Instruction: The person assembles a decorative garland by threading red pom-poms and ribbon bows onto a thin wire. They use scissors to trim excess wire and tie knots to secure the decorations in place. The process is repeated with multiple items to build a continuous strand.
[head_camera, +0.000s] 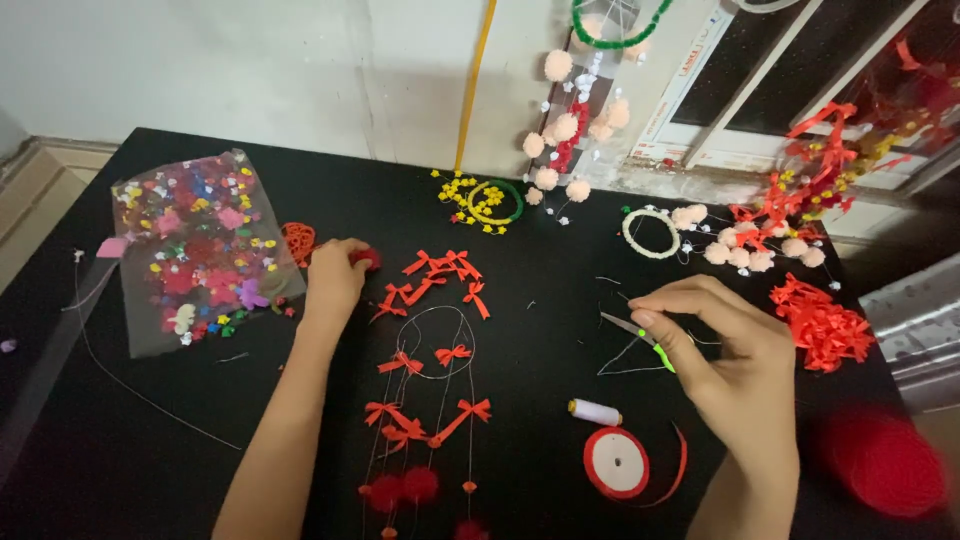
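Black flat tabletop (560, 300): fills most of the view. Far edge meets a pale wall; left edge runs diagonally at far left; right edge is cut off by the frame. Bare room lies near left, between the left forearm and the left edge, and in a strip mid-right between the bows and the right hand.

Clear plastic bag of small mixed-colour flower pieces (200, 245): far left, flat on the table, just left of the left hand.

Heap of red ribbon bows (822, 325): right of the right hand, apart from it. A blurred red round mass (885, 462) at near right; its kind cannot be made out.

Left hand (335, 280): fingers curled closed around a small red pom-pom (365, 259), which rests on the table at the fingertips, partly hidden by them.

Right hand (725, 350): thumb and forefinger pinched on small scissors with green handles (640, 335); blades point left, handles mostly covered by the fingers. Thin thread by the blades is hard to trace.

Loose red ribbon bows on thin strings (435, 340): centre, between the hands.

Red ribbon spool with white core (616, 462): near, below the right hand. White thread spool (595, 411) lies just beyond it.

Yellow flower ring with green hoop (487, 201) and white beaded ring (651, 232): far centre, well apart from both hands.
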